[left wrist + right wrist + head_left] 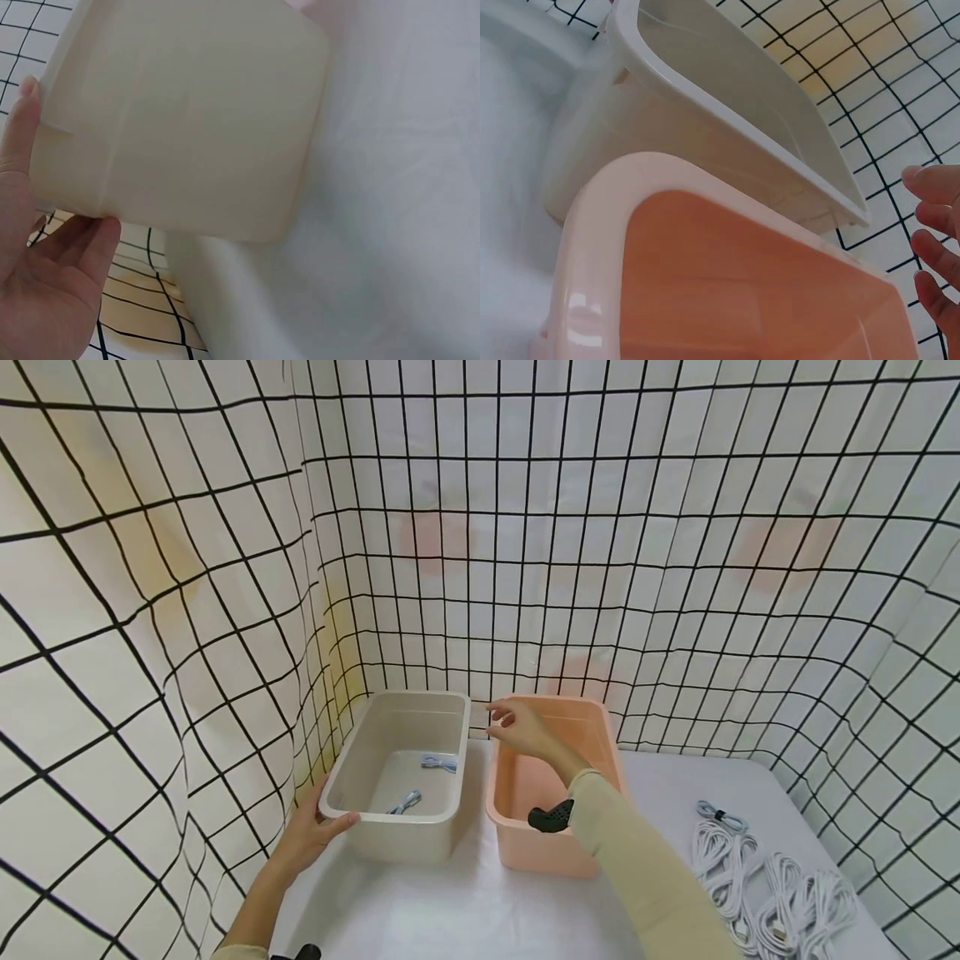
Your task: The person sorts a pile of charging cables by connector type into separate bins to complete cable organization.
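Observation:
My left hand (303,839) grips the near left corner of a beige bin (401,842), thumb along the front rim and fingers at its left side. Inside that bin lie two bluish-grey cable bundles, a farther cable (439,764) and a nearer cable (406,802). To its right stands a peach-coloured bin (543,856), whose visible inside holds nothing. Above this bin's left rim hovers my right hand (521,727), fingers apart and loosely bent around nothing. In the right wrist view, the fingers (934,176) appear at the right edge, clear of both bins.
A bluish cable coil (722,816) with a black tie lies on the white tabletop (420,910) at the right. Several white cable bundles (780,902) sit nearer me. Black grid netting (555,564) over white cloth encloses the back and sides.

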Demonstrator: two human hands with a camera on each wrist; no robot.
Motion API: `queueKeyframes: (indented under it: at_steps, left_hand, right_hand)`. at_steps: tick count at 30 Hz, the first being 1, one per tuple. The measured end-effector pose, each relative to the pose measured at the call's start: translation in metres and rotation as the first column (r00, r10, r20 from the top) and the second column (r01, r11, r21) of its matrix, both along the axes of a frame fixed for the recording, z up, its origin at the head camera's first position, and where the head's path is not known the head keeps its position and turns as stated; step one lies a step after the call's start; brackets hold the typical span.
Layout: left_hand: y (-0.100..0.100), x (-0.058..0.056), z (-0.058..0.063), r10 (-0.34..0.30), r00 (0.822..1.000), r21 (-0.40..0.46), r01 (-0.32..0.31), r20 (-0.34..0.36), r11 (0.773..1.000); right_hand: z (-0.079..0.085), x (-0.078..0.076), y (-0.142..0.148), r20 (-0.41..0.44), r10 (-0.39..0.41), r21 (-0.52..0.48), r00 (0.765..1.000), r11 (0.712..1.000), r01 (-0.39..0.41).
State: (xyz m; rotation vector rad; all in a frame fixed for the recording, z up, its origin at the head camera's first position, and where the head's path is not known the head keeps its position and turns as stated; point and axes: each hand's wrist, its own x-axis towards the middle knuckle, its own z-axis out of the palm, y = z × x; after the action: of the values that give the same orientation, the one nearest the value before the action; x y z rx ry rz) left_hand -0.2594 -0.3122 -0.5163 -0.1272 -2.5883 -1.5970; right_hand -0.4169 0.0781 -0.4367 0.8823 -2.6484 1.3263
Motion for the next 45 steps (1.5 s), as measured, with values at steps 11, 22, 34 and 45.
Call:
queueKeyframes:
  at_steps: [11, 22, 34, 45]
  left_hand:
    - [0.001, 0.002, 0.004, -0.003, 1.000, -0.012, 0.003, 0.007, 1.000]
    - [0.002, 0.006, 0.003, -0.007, 1.000, -0.017, 0.007, -0.006, 1.000]
    - [0.001, 0.005, 0.004, -0.028, 0.999, 0.004, 0.028, 0.018, 1.000]
    - [0.004, 0.005, 0.003, -0.018, 0.999, 0.001, 0.018, 0.035, 1.000]
  right_hand:
    - [0.004, 0.008, 0.036, 0.005, -0.006, -0.028, 1.000, 1.000, 0.006]
    - [0.008, 0.016, 0.079, -0.028, -0.166, 0.058, 0.986, 0.984, 0.167]
    - [0.007, 0.022, 0.129, -0.101, -0.265, 0.082, 0.959, 0.958, 0.274]
    - [-0.005, 0.031, 0.170, -0.184, -0.342, 0.008, 0.921, 0.937, 0.350]
